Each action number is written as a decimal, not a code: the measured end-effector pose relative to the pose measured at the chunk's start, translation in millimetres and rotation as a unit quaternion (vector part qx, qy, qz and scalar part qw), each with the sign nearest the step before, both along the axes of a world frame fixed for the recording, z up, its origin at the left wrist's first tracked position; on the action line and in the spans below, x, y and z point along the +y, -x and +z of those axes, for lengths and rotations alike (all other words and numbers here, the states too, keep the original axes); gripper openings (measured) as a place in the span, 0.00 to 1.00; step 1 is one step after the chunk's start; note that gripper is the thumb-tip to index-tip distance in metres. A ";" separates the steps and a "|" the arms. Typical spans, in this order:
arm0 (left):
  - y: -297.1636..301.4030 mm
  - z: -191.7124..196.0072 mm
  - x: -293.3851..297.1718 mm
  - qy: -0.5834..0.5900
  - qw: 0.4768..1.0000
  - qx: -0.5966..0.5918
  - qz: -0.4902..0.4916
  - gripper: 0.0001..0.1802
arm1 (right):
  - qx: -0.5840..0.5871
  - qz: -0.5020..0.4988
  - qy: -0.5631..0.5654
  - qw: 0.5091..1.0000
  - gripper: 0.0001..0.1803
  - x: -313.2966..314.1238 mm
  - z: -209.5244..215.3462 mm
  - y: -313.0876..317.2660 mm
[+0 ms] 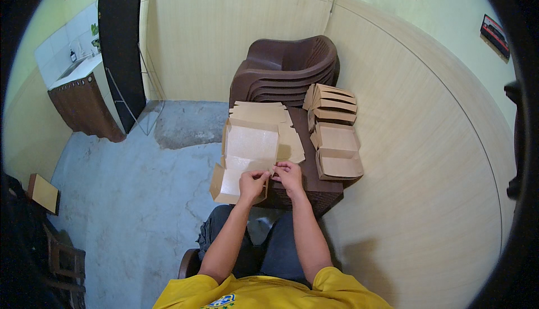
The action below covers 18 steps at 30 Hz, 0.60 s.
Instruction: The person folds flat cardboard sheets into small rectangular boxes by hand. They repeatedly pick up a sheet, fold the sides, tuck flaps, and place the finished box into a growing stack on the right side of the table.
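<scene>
A brown cardboard box blank [249, 147], partly folded with its lid standing up, lies at the near left edge of a small dark table [314, 184]. My left hand [252, 184] pinches its near right corner flap. My right hand [288, 175] grips the same flap from the right, fingers closed on the cardboard. Both hands touch each other's fingertips over the corner. A pile of flat blanks [268, 112] lies behind the box.
Several folded brown boxes [336, 143] are stacked on the table's right side against the wood-panelled wall. Stacked dark plastic chairs [286, 70] stand behind the table. A small sink counter [84, 95] and a black board [119, 39] are at far left. Concrete floor lies to the left.
</scene>
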State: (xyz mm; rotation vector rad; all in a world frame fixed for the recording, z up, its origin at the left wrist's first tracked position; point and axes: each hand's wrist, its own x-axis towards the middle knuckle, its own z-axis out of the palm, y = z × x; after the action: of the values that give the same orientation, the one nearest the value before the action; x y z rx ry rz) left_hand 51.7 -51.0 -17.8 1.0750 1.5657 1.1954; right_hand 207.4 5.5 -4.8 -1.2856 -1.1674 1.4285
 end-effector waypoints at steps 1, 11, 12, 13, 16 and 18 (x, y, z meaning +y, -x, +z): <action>0.2 -1.6 1.2 0.032 0.999 -0.024 -0.019 0.17 | -0.004 -0.009 -0.010 1.000 0.17 -0.3 -3.2 2.7; 26.9 30.5 -48.9 -0.207 0.966 0.155 -0.007 0.14 | -0.149 0.026 -0.145 0.978 0.31 -7.2 -8.6 -3.3; 38.5 35.3 -57.7 -0.229 0.959 0.163 0.033 0.16 | -0.172 0.032 -0.145 0.974 0.31 -5.6 -4.4 -5.5; 52.2 40.1 -65.4 -0.221 0.954 0.179 0.091 0.17 | -0.195 0.038 -0.146 0.969 0.31 -3.2 0.1 -7.8; 92.3 46.9 -93.4 -0.226 0.921 0.282 0.143 0.21 | -0.251 -0.019 -0.196 0.948 0.27 6.4 10.9 -7.7; 101.5 44.2 -106.1 -0.244 0.892 0.369 0.094 0.22 | -0.172 -0.095 -0.200 0.960 0.23 14.0 17.1 -0.9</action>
State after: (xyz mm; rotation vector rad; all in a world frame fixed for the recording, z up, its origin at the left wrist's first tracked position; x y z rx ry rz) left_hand -49.8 -157.1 26.4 1.9074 2.0165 1.4513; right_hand 208.3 19.5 12.3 -1.3386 -1.4312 0.7924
